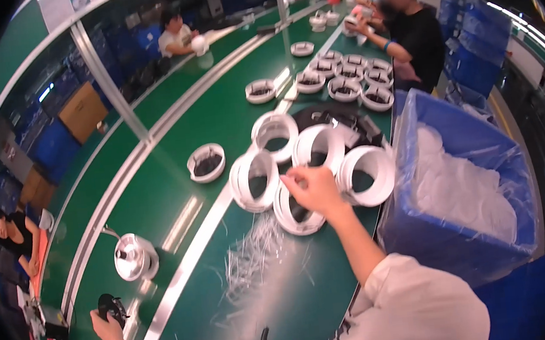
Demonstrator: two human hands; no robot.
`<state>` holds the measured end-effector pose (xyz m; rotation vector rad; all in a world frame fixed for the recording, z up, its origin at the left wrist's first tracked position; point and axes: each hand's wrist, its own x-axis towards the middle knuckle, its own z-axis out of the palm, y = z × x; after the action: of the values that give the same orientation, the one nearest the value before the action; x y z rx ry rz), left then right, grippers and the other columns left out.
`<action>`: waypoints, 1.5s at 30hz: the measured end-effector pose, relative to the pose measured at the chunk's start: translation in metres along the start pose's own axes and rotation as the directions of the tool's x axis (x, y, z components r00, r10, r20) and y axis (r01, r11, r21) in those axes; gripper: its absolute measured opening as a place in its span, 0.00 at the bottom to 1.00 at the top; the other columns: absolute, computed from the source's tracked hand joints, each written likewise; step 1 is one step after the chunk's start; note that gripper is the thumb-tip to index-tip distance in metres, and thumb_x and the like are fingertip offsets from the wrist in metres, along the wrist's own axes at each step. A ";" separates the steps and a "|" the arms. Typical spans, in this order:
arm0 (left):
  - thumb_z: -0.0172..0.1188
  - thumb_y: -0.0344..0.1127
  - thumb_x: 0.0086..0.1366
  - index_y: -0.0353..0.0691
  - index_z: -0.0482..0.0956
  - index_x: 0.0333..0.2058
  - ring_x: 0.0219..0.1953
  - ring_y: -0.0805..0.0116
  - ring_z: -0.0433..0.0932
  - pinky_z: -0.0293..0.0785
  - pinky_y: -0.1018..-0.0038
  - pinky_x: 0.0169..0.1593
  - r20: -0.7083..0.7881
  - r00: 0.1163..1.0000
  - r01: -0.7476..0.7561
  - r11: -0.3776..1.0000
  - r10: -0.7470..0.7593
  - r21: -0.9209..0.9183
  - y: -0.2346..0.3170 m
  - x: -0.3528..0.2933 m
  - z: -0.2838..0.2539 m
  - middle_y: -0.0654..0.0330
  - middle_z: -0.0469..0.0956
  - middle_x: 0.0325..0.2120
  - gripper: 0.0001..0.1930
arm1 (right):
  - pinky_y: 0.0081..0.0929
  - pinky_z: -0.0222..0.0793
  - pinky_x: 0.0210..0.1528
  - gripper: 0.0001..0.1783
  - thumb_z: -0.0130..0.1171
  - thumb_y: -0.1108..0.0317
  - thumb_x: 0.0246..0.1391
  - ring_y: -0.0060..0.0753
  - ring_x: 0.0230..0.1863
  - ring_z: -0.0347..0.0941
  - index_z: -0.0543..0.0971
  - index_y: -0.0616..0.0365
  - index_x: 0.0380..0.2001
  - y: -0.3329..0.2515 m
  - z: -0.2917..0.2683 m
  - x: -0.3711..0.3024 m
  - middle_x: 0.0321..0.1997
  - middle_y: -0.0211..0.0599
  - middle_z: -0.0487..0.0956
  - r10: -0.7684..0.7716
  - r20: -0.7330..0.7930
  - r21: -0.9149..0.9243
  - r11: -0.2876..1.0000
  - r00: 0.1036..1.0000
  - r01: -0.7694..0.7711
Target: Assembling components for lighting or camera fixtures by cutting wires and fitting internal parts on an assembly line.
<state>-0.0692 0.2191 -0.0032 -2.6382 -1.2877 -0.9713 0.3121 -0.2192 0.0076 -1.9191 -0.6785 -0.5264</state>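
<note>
Low on the left, my left hand (107,327) is closed round a small black part (112,306); its exact kind I cannot make out. My right hand (317,188) reaches out over a group of stacked white rings. Its fingers are bent together at the upper rim of the nearest white ring (298,223). Other white rings stand around it, one at the left (252,182), one behind (318,149) and one at the right (368,177). The fingers hide part of the nearest rim.
Thin white strips (254,257) lie scattered on the green bench (202,321). A blue bin (402,223) with white bagged pieces stands at the right. White round housings with black parts (345,89) sit farther back. Silver lamp-like cans (135,256) are at left. Several co-workers sit around.
</note>
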 end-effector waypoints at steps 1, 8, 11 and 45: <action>0.52 0.26 0.49 0.33 0.65 0.31 0.32 0.45 0.70 0.64 0.61 0.35 -0.076 0.997 0.025 0.998 -0.029 -0.055 0.018 -0.008 -0.004 0.46 0.71 0.27 0.10 | 0.18 0.64 0.17 0.09 0.60 0.66 0.40 0.26 0.13 0.71 0.77 0.61 0.19 -0.004 0.000 -0.001 0.15 0.38 0.75 -0.054 -0.058 -0.012 0.998 0.997 0.054; 0.51 0.28 0.57 0.31 0.64 0.39 0.36 0.71 0.69 0.64 0.77 0.43 -0.027 0.958 0.186 0.688 -0.287 -0.701 0.051 -0.061 0.005 0.59 0.69 0.34 0.12 | 0.23 0.65 0.19 0.27 0.60 0.72 0.37 0.29 0.17 0.69 0.67 0.62 0.45 -0.104 -0.034 -0.032 0.27 0.37 0.75 -0.453 0.003 0.294 0.852 0.891 0.432; 0.51 0.27 0.57 0.33 0.64 0.42 0.39 0.72 0.69 0.64 0.77 0.45 0.198 0.943 0.287 0.349 -0.269 -0.892 0.090 -0.066 0.010 0.59 0.70 0.37 0.13 | 0.26 0.70 0.34 0.21 0.58 0.76 0.37 0.32 0.28 0.72 0.71 0.65 0.40 -0.120 -0.021 -0.059 0.27 0.36 0.75 -0.654 0.287 0.572 0.703 0.699 0.423; 0.49 0.22 0.51 0.34 0.57 0.47 0.44 0.68 0.66 0.63 0.74 0.49 0.301 0.915 0.365 0.230 -0.268 -0.902 0.179 -0.122 0.011 0.55 0.65 0.41 0.22 | 0.35 0.48 0.57 0.58 0.71 0.58 0.20 0.45 0.57 0.52 0.50 0.65 0.55 -0.143 0.089 -0.111 0.55 0.49 0.55 -0.277 0.571 0.585 0.797 0.772 -0.147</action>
<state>0.0112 0.0209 -0.0407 -3.2024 -1.6502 -2.4090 0.1406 -0.1140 -0.0034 -1.4163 -1.1942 0.3339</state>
